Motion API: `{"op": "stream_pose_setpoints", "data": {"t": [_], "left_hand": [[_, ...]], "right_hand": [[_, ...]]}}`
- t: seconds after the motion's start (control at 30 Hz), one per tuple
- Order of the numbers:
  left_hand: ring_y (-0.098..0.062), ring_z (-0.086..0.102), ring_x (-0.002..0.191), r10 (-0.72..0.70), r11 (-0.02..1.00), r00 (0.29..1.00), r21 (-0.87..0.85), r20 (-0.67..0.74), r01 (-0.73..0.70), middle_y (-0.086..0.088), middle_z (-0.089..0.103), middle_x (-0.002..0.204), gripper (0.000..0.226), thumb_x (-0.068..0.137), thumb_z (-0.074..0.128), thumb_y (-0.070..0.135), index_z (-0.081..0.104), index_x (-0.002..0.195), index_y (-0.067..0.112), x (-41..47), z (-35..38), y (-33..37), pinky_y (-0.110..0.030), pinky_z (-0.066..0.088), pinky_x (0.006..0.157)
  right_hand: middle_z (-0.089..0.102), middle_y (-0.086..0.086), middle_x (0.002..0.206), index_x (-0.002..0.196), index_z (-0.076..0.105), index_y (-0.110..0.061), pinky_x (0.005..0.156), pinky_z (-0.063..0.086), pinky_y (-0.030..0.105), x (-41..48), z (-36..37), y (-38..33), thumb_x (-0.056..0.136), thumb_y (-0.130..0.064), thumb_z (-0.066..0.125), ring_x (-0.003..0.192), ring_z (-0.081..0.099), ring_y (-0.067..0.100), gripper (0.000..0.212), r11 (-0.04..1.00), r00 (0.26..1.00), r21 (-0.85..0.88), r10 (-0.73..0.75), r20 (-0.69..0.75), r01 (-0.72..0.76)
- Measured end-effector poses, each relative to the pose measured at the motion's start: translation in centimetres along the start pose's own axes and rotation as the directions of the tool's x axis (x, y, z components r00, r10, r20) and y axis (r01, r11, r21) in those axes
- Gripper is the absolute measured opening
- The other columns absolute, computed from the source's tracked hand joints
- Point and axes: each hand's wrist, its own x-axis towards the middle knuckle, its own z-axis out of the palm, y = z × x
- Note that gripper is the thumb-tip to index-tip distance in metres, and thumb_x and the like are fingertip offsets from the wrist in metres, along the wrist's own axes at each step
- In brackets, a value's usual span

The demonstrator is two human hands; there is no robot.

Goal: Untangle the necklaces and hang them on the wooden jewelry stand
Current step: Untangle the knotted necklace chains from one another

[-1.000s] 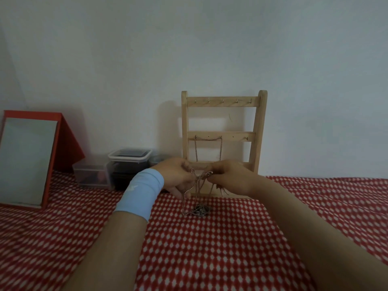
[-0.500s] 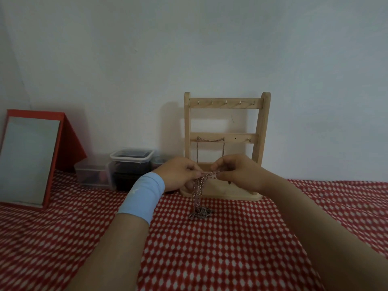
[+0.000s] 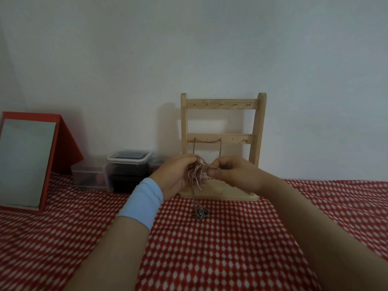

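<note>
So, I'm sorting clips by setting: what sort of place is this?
Probably a home dressing corner: a red checked cloth against a plain wall, with a standing mirror, a wooden jewelry stand and plastic boxes.

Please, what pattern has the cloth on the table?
The cloth is red with small white diamond-like spots, shown in the head view.

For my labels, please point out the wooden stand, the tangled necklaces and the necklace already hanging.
wooden stand (image 3: 237,136): head view, on its middle rail.
tangled necklaces (image 3: 201,213): head view, on the pendant cluster at the lower end.
hanging necklace (image 3: 207,141): head view, on the chain draped under the middle rail.
</note>
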Motion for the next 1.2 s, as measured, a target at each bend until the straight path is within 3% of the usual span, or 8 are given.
{"op": "stream_pose_setpoints", "data": {"t": [0.13,0.3,0.47,0.67,0.87,1.0,1.13,1.2], "left_hand": [[-0.013,0.050,0.043,-0.001,0.992,1.000,0.123,-0.014,0.003,-0.013,0.055,0.074,0.019,0.103,0.041,0.011,0.057,0.094,0.004,-0.2,0.1,-0.2,-0.030,0.054,0.049],[-0.014,0.059,0.052,0.002,0.924,1.000,0.383,0.012,-0.006,-0.014,0.064,0.082,0.017,0.100,0.051,0.016,0.063,0.105,0.007,-0.4,-0.5,0.0,-0.032,0.055,0.054],[-0.022,0.068,0.071,0.016,0.845,0.999,0.534,0.028,-0.028,-0.006,0.072,0.077,0.016,0.093,0.064,0.026,0.067,0.102,0.014,-0.4,-1.2,0.2,-0.040,0.058,0.070],[-0.015,0.063,0.066,-0.101,0.831,0.991,0.556,0.088,0.035,-0.003,0.073,0.082,0.019,0.094,0.062,0.021,0.070,0.107,0.011,-0.8,-1.7,0.2,-0.027,0.053,0.060],[-0.006,0.050,0.056,-0.219,0.539,0.976,0.836,0.024,0.100,0.013,0.064,0.061,0.024,0.092,0.063,0.037,0.075,0.105,0.021,-1.6,-3.2,1.5,-0.019,0.044,0.060],[-0.001,0.061,0.086,-0.235,0.339,0.972,0.939,0.019,0.063,0.018,0.069,0.094,0.022,0.089,0.065,0.043,0.074,0.105,0.030,-1.6,-3.5,2.0,-0.022,0.049,0.085],[-0.010,0.047,0.060,-0.144,0.379,0.990,0.923,-0.016,0.070,0.014,0.059,0.062,0.015,0.092,0.063,0.034,0.074,0.090,0.024,-1.7,-3.3,2.7,-0.021,0.041,0.057],[-0.014,0.047,0.056,-0.049,0.543,0.999,0.839,-0.005,0.031,0.006,0.056,0.054,0.019,0.093,0.062,0.025,0.072,0.087,0.010,-2.1,-2.9,3.2,-0.025,0.044,0.057]], "right_hand": [[0.052,-0.007,0.062,0.079,0.069,-0.019,0.057,0.043,0.019,-0.2,0.0,-0.1,0.098,-0.025,0.066,0.058,0.049,0.007,0.020,0.998,0.999,-0.054,0.018,0.045,-0.016],[0.058,0.006,0.074,0.090,0.074,-0.013,0.073,0.049,0.032,-0.2,0.1,0.1,0.097,-0.012,0.062,0.070,0.053,0.016,0.014,0.993,0.997,0.111,0.026,0.067,-0.034],[0.064,-0.018,0.066,0.088,0.078,-0.019,0.062,0.044,0.021,-0.1,0.7,0.1,0.094,-0.031,0.072,0.061,0.052,-0.001,0.015,0.999,0.998,0.039,0.039,-0.040,-0.038],[0.036,-0.001,0.060,0.068,0.053,-0.015,0.053,0.026,0.030,0.1,0.2,0.3,0.100,-0.012,0.053,0.051,0.030,0.014,0.033,0.943,0.982,0.291,0.183,-0.039,-0.164],[0.032,-0.002,0.059,0.066,0.040,-0.019,0.051,0.021,0.030,-0.2,-0.3,0.5,0.101,-0.016,0.048,0.049,0.023,0.013,0.036,0.954,0.970,0.199,0.239,-0.055,-0.224],[0.057,-0.007,0.062,0.070,0.057,-0.017,0.053,0.044,0.023,-0.6,-0.2,0.3,0.097,-0.033,0.066,0.053,0.045,0.009,0.033,0.981,0.978,-0.014,0.192,-0.083,-0.194],[0.072,-0.010,0.067,0.071,0.054,-0.019,0.066,0.055,0.029,-0.7,0.0,0.1,0.095,-0.031,0.070,0.058,0.060,0.001,0.031,0.983,0.983,-0.013,0.181,-0.029,-0.182],[0.075,-0.009,0.071,0.072,0.049,-0.018,0.074,0.059,0.035,-0.8,-0.1,-0.1,0.096,-0.028,0.069,0.072,0.068,0.014,0.033,0.985,0.986,0.033,0.169,0.002,-0.169]]}}
